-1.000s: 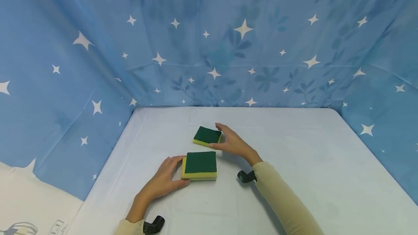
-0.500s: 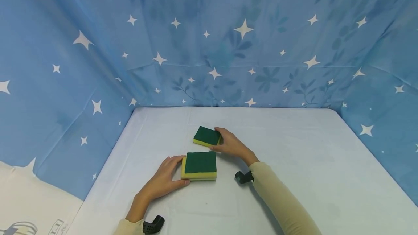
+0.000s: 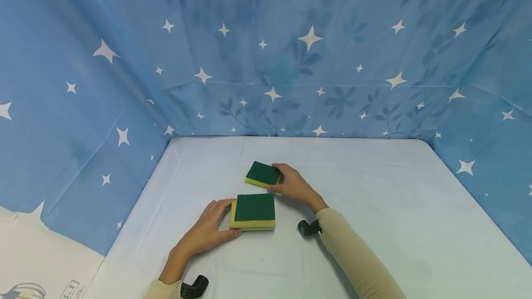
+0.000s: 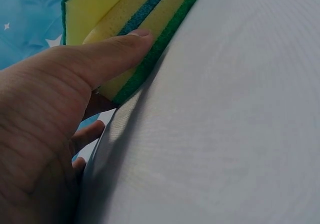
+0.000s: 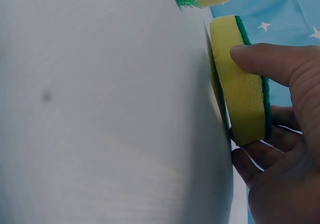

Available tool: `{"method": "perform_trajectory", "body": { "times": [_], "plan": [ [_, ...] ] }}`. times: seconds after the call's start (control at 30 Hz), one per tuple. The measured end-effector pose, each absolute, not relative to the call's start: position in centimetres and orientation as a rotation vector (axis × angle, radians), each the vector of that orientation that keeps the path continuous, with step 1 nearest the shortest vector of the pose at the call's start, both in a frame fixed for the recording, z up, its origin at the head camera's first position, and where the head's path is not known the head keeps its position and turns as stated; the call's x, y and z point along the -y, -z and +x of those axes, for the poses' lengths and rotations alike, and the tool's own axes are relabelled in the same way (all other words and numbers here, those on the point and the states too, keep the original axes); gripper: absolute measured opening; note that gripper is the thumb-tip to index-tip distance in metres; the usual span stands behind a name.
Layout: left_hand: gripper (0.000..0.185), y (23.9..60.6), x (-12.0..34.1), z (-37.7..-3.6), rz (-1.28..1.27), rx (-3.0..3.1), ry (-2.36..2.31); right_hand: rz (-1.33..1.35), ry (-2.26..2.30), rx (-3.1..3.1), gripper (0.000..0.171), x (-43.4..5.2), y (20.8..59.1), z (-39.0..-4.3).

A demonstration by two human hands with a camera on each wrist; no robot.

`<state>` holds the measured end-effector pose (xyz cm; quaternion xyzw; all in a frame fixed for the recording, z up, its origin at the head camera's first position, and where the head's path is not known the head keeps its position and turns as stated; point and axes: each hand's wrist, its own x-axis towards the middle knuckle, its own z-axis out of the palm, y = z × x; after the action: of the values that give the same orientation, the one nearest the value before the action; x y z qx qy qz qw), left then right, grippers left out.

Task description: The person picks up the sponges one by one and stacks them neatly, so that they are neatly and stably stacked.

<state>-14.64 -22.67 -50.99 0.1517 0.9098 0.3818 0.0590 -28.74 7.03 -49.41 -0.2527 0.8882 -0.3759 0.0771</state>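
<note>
A stack of scouring sponges [image 3: 254, 208], yellow with a dark green scouring face on top, lies on the white table. My left hand [image 3: 209, 227] holds the stack's left end, the thumb [image 4: 120, 54] on its near side and fingers toward the far side. Just behind it is a single scouring sponge [image 3: 262, 173], green face up and slightly turned. My right hand [image 3: 296, 183] grips that sponge by its right end, thumb [image 5: 270, 59] against the yellow side and the other fingers partly hidden behind it. Whether this sponge touches the table is hard to tell.
A white cloth covers the table [image 3: 374, 183]. Blue star-patterned curtains [image 3: 266, 59] hang behind it and along both sides. Each wrist carries a small black camera [image 3: 194, 286]. Pale patterned fabric [image 3: 37, 253] shows at lower left.
My right hand has moved slightly left and closed its fingers and thumb onto the single sponge's right end. The left hand and the stack have stayed in place.
</note>
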Motion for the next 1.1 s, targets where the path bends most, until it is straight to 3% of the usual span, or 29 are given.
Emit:
{"method": "perform_trajectory", "body": {
  "times": [1.1],
  "plan": [
    [0.087,51.0,22.6,-14.6,0.42,-2.765,-1.148,-1.046,1.259,-2.617,0.073,-6.9,45.3,-27.1]
  ]
}}
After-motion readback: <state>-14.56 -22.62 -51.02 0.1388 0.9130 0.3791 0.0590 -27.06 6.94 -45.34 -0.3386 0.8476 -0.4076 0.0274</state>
